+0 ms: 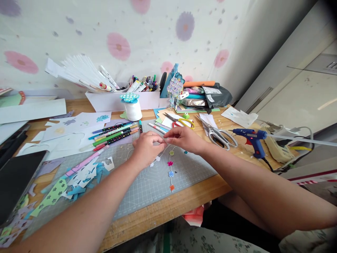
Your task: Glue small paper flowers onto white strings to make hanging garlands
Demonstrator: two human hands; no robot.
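Note:
My left hand and my right hand meet over the grey cutting mat, fingertips pinched close together. Between them runs a thin white string, mostly hidden by the fingers. From under my right hand a strand of small paper flowers, green, magenta, blue and orange, lies down the mat toward me. Pale flowers lie just beside my left hand. A small teal flower rests on the mat below my right wrist.
Scissors with grey handles, yellow-handled scissors and a blue glue gun lie to the right. Several markers, paper scraps and a phone are at left. A white spool stands behind.

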